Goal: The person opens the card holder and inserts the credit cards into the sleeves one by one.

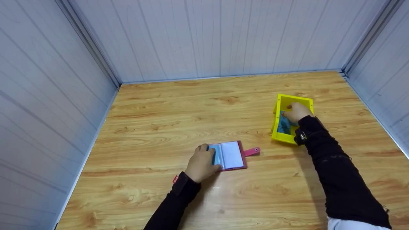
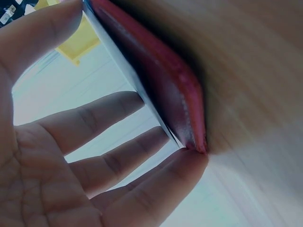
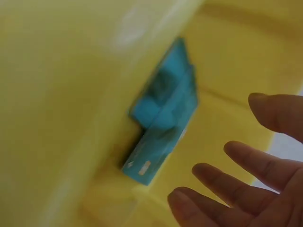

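Note:
An opened card holder (image 1: 232, 155) with a pink-red cover, clear sleeves and a pink snap strap lies on the table. My left hand (image 1: 202, 163) holds its left half, thumb near the front edge and fingers toward the back edge. In the left wrist view, those fingertips touch the sleeves and a corner of the red cover (image 2: 182, 90). Over at the right, my right hand (image 1: 297, 112) reaches into a yellow box (image 1: 283, 137). Two overlapping blue-green cards (image 3: 161, 127) lie inside, and the right fingers are spread beside them, holding nothing.
The wood-patterned table (image 1: 179, 111) is bordered by a pale back wall (image 1: 204, 38) and side walls at left and right. The yellow box stands right of the card holder and farther back.

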Action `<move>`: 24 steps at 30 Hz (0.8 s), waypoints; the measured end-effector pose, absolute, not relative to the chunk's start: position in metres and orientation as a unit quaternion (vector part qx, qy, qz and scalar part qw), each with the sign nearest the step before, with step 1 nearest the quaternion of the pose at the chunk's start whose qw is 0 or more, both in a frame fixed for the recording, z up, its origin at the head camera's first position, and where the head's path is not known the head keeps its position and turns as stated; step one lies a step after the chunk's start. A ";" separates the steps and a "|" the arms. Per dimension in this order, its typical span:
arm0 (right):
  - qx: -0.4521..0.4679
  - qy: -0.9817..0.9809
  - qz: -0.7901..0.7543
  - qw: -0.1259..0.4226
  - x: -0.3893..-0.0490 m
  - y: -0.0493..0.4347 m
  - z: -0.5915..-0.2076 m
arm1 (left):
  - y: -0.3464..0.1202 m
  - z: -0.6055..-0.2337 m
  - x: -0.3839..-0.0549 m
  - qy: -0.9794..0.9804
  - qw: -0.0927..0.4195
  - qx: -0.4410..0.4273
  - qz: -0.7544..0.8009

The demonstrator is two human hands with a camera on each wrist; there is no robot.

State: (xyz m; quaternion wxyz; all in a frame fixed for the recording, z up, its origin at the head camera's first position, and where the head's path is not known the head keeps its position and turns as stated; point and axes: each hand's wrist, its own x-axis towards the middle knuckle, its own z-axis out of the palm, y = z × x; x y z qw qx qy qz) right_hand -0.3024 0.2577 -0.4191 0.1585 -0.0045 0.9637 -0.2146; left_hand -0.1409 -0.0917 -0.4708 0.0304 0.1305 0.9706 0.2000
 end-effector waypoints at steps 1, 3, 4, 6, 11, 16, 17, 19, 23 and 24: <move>-0.009 0.964 -0.208 0.163 -0.303 0.257 -0.420 | -0.092 -0.471 -0.141 0.970 0.030 0.131 0.200; -0.013 0.967 -0.195 0.165 -0.305 0.255 -0.423 | -0.092 -0.471 -0.141 0.970 0.030 0.132 0.202; -0.016 0.968 -0.189 0.164 -0.305 0.254 -0.424 | -0.092 -0.471 -0.141 0.970 0.030 0.133 0.203; -0.018 0.970 -0.182 0.163 -0.307 0.253 -0.427 | -0.092 -0.471 -0.141 0.969 0.032 0.134 0.203; -0.024 0.974 -0.159 0.161 -0.309 0.250 -0.432 | -0.091 -0.470 -0.141 0.970 0.040 0.131 0.201; -0.016 0.973 -0.146 0.178 -0.308 0.248 -0.433 | -0.091 -0.470 -0.141 0.970 0.040 0.132 0.200; -0.016 0.972 -0.145 0.184 -0.308 0.248 -0.433 | -0.091 -0.470 -0.141 0.970 0.039 0.133 0.199; -0.015 0.970 -0.143 0.197 -0.307 0.247 -0.432 | -0.092 -0.470 -0.141 0.970 0.038 0.134 0.200; -0.020 0.970 -0.133 0.203 -0.306 0.246 -0.430 | -0.092 -0.471 -0.140 0.969 0.035 0.134 0.202; -0.019 0.970 -0.132 0.202 -0.306 0.245 -0.429 | -0.092 -0.471 -0.140 0.969 0.035 0.134 0.203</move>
